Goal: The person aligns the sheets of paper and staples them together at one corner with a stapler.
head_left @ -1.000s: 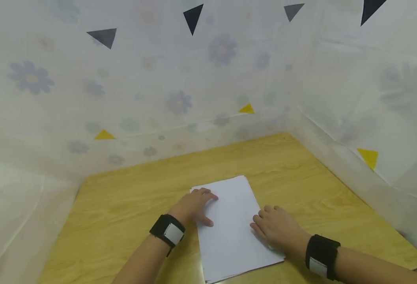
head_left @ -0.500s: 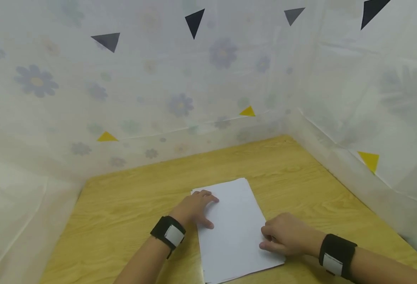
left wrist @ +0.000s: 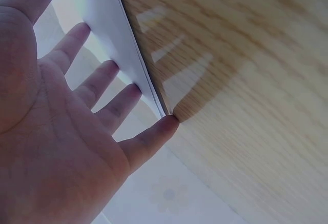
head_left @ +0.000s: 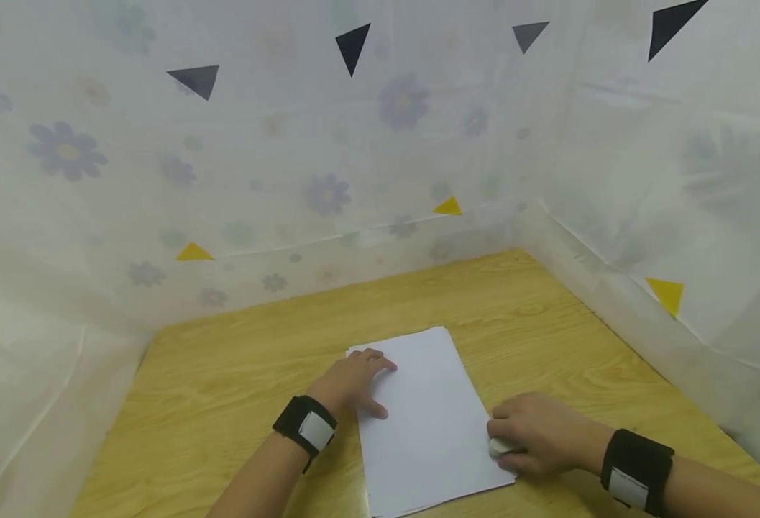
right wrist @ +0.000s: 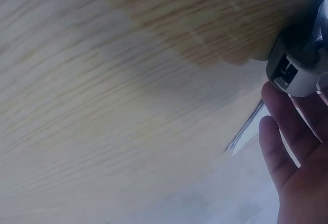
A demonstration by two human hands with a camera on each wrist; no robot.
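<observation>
A stack of white paper (head_left: 428, 424) lies on the wooden table (head_left: 237, 381). My left hand (head_left: 352, 380) lies flat on the stack's far left corner, fingers spread, with the fingertips (left wrist: 134, 92) at the paper (left wrist: 105, 14) edge. At the stack's right edge my right hand (head_left: 535, 432) is curled round a small white and grey device (head_left: 501, 447). The right wrist view shows this device (right wrist: 299, 66) with a dark slot, above my fingers (right wrist: 281, 147) and next to the paper edge (right wrist: 245, 130).
White translucent sheets with flower prints and triangles wall the table at the back (head_left: 328, 194), on the right (head_left: 664, 237) and on the left (head_left: 43, 360). Bare wood (head_left: 548, 316) lies round the paper on all sides.
My right hand has slid from the top of the paper to its right edge and curled up; the small white device now shows under it. My left hand has stayed put.
</observation>
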